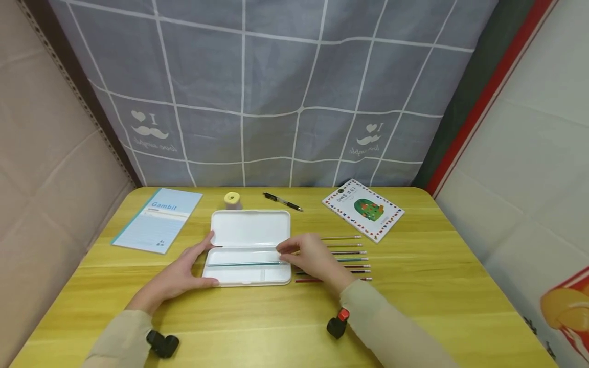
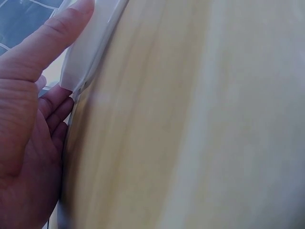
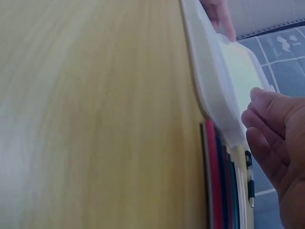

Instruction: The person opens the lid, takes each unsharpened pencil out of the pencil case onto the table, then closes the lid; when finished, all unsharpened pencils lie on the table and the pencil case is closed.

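A white pencil case (image 1: 250, 228) lies with its lid folded back on the table, and a teal pencil (image 1: 244, 264) rests lengthwise in its lower tray. My left hand (image 1: 186, 271) grips the case's left end, thumb at the front corner and a finger near the hinge; the left wrist view shows the thumb (image 2: 52, 40) over the rim. Over the tray's right end hovers my right hand (image 1: 310, 255), its fingers loosely bent beside the pencil's end. In the right wrist view, nothing shows between those fingertips (image 3: 257, 95).
Right of the case, several pencils (image 1: 352, 259) lie in a row, partly under my right hand. Behind the case are a yellow-topped container (image 1: 232, 199) and a black pen (image 1: 282, 201). A light blue notebook (image 1: 158, 220) lies left; a picture-covered booklet (image 1: 363, 209) lies back right.
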The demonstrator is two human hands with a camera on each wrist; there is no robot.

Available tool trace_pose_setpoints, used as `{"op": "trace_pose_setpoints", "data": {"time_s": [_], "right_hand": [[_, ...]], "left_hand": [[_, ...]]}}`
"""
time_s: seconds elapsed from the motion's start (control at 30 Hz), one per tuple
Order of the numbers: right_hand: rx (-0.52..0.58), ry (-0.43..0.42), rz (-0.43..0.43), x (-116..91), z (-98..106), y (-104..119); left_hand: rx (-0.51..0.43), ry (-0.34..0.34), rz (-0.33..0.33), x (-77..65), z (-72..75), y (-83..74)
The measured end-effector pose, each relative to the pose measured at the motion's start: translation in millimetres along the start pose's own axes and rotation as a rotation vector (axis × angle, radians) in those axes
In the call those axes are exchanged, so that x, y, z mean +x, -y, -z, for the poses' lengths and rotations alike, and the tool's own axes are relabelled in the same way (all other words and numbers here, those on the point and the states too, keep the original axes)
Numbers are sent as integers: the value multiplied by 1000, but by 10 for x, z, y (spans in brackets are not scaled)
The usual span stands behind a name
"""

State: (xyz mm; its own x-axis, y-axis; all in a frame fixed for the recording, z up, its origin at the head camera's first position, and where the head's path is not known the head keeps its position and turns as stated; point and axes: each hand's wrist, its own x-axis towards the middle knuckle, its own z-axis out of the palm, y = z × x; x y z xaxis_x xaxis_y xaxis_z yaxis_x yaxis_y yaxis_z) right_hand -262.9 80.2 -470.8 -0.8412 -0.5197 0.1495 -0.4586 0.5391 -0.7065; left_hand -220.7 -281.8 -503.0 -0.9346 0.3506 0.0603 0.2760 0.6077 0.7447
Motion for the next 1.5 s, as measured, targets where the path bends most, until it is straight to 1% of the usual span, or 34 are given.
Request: {"op": "trace_pose_setpoints", "data": {"time_s": [0.17,0.33,0.47,0.57,0.8,0.9,0.97,1.03,1.17,1.23,1.3,1.4,1.5], "right_hand": [[-93,53,-15,68,-111,13],[-202,87,9,121,-142,48],[-303,112,10,169,-173,89],[-356,124,14,196,-196,117],[-376,120,55,201,-215,127],[-369,91,103,173,-192,115],[-345,55,141,143,-166,98],[-289,23,164,109,-126,84],[-88,-12,164,13,-12,48],[17,-28,157,-65,64,19],[94,-52,160,-157,149,-20],[178,-82,156,-314,287,-98],[219,-103,164,-480,418,-189]], "left_hand": [[-11,3,-2,13,-5,-5],[-11,1,3,16,-2,-2],[-5,1,4,9,-8,0],[-4,0,4,6,-12,-2],[0,-2,1,2,-13,-16],[0,-2,-4,-1,-12,-19],[0,-3,-3,1,-10,-19],[5,-4,0,5,-7,-17],[12,-5,8,13,-9,-15],[9,-1,7,14,-15,-15],[7,2,8,14,-19,-13],[9,4,10,13,-21,-7],[15,0,14,6,-18,0]]}}
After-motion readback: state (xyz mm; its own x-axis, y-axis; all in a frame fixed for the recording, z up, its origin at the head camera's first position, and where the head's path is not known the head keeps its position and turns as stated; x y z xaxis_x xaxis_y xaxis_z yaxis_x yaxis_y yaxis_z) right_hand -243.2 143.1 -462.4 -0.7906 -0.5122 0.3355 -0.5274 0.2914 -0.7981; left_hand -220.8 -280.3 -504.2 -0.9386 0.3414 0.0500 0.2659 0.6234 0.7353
